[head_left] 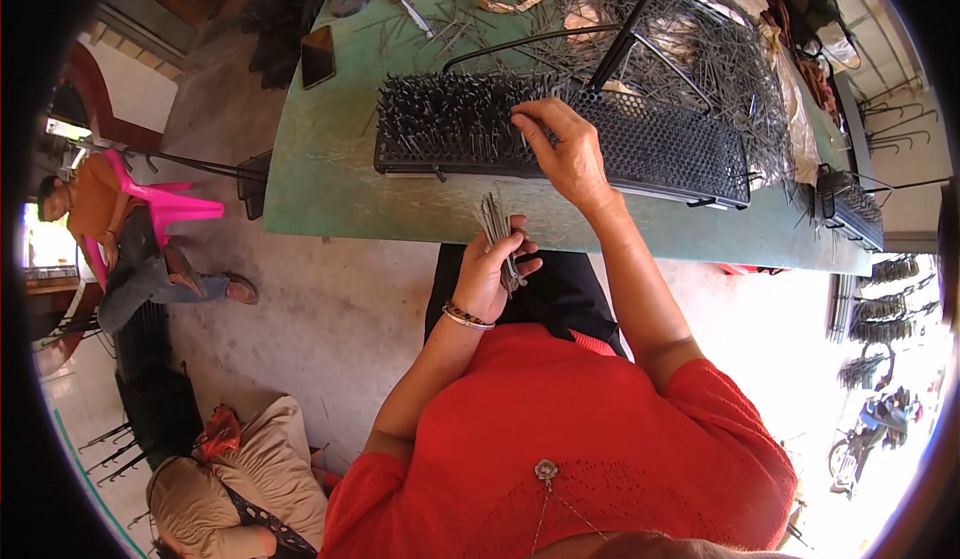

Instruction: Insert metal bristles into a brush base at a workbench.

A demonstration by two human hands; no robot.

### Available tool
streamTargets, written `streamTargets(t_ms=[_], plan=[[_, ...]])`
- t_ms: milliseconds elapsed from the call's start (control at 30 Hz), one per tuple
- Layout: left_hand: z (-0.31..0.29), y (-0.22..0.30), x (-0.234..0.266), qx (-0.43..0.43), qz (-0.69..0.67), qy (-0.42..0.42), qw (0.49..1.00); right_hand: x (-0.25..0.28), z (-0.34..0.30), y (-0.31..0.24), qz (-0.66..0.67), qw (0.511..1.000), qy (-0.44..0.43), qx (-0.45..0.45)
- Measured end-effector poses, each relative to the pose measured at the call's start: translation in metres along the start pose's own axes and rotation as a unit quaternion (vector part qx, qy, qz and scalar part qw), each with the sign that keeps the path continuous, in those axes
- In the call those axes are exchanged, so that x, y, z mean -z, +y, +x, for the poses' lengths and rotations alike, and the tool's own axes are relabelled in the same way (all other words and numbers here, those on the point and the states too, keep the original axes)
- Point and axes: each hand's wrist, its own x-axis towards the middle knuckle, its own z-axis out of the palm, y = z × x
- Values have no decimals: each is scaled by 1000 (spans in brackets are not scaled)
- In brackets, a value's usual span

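Note:
My left hand (495, 271) is closed around a bundle of thin grey metal rods (494, 217), held upright just off the table's near edge. Over a long black perforated rack (660, 149), my right hand (563, 149) is in a pinch, its fingertips among the standing rods. What it grips is hidden there. Dark rods (440, 109) stand packed in the rack's left part, while its right part shows bare holes. A large tangled heap of loose thin rods (690, 49) lies behind the rack.
The green table (320, 189) also carries a phone (318, 57) and a tape roll (350, 2). A black metal bar (630, 29) rises behind the rack. Another rod-filled rack (850, 204) is at right. A person (110, 209) sits by a pink chair (165, 204) at left.

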Motion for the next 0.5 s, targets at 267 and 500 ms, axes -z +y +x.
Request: streamTargets(t_ms=[267, 500], plan=[[1, 1, 1, 4, -8, -6, 1000, -8, -9, 1, -4, 999, -33, -7], [1, 2, 0, 3, -4, -11, 1000, -9, -10, -3, -23, 999, -24, 3]])
